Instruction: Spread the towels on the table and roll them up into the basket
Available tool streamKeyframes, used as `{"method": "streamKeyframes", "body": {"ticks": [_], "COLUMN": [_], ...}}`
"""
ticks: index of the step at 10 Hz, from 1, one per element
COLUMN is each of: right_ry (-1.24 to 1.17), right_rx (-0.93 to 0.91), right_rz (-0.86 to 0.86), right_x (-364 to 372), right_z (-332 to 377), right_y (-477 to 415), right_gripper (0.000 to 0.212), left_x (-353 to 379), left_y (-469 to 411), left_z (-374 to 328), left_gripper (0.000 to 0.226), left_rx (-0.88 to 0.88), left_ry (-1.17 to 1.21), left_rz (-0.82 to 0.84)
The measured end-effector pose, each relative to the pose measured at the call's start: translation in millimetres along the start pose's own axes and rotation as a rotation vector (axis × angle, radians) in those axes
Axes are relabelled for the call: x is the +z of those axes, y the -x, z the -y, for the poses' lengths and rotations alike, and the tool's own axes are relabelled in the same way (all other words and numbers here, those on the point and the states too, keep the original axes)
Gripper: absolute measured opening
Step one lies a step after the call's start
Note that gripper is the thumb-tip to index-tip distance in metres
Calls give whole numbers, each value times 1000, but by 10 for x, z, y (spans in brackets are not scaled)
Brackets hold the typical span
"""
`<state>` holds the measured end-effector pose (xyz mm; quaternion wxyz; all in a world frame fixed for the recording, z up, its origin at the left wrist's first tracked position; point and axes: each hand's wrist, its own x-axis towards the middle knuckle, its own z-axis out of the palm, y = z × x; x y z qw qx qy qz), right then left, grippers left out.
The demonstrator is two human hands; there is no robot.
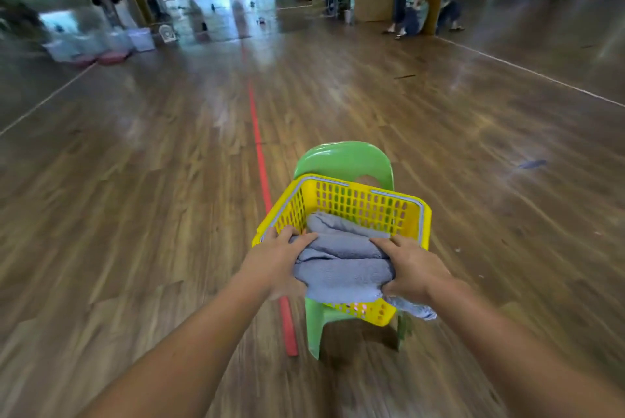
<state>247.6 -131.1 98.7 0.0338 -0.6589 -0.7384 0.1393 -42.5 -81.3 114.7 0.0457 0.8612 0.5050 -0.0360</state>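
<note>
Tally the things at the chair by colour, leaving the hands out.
Yellow: 1, the plastic basket
Green: 1, the plastic chair
Grey-blue: 1, the rolled towel; more cloth behind and below it cannot be told apart as separate towels
Red: 1, the floor strip
Total: 4

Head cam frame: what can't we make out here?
1. Floor of the basket: head view, hidden by the towel, left hand and right hand.
2. Whether the towel is one piece or several: overlapping folds.
3. Seat of the chair: under the basket.
4. The background figures: blurred, too small.
</note>
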Motion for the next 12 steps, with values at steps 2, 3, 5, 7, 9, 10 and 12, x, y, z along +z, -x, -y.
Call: {"method": "streamKeyframes", "body": {"ticks": [2, 3, 5, 7, 9, 10, 12], "right_ry": [-18, -33, -102, -112, -114, -110, -117], "right_rx": [66, 132, 296, 349, 356, 368, 409], "right_rz": [58, 70, 138, 273, 403, 405, 256], "right_x": [105, 296, 770, 1328, 1812, 1887, 1568], "right_z": [-145, -222, -307, -437, -540, -545, -505], "right_y": [-940, -1252, -1675, -1895, -2039, -2036, -1857], "right_gripper": [106, 108, 110, 114, 119, 119, 95], "left_x": [121, 270, 660, 1178, 1713, 1786, 1458], "left_y": [-975, -1440, -2205, -2548, -2591, -2575, -2431], "left_z": [486, 676, 943, 1023, 1055, 1035, 955], "left_gripper": [103, 102, 102, 102, 97, 103, 92], "left_rx": [50, 121, 277, 340, 325, 324, 259], "left_ry": [-14, -51, -103, -126, -82, -96, -57], "left_rz": [61, 97, 219, 348, 403, 385, 341]}}
